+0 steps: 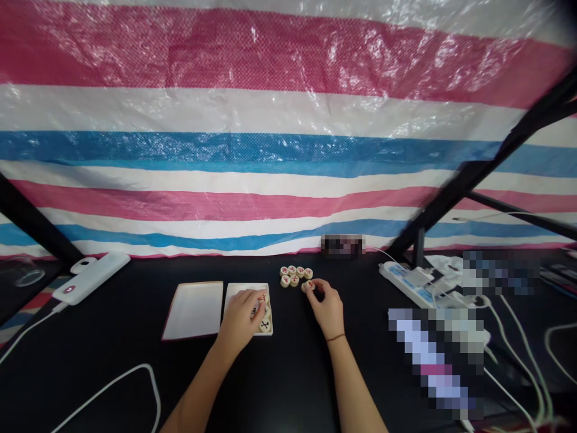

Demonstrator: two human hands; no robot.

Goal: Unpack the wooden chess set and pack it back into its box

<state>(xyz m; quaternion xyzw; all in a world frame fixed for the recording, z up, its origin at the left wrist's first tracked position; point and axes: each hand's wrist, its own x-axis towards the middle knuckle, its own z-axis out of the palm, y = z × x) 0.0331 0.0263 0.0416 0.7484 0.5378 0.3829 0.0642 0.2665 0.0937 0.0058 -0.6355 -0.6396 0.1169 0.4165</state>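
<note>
My right hand [328, 307] pinches a round xiangqi piece [307, 287] with red marking between thumb and fingertips, at the table surface. Just beyond it lie several red-marked xiangqi pieces [294, 280], set close together in two rows. Over the white open box [270, 322], my left hand [242, 314] is closed, with its fingertips and thumb around a red-marked piece [264, 298]. Below those fingers a black-marked piece [265, 325] lies in the box along its right side. The left part of the box is hidden by this hand.
The box's lid [193, 310] lies inner side up, left of the box. A white power strip [92, 278] stands at the left, another power strip [406, 282] with plugs and cables at the right. A white cable [112, 385] crosses the front left. Striped sheeting [252, 207] hangs behind.
</note>
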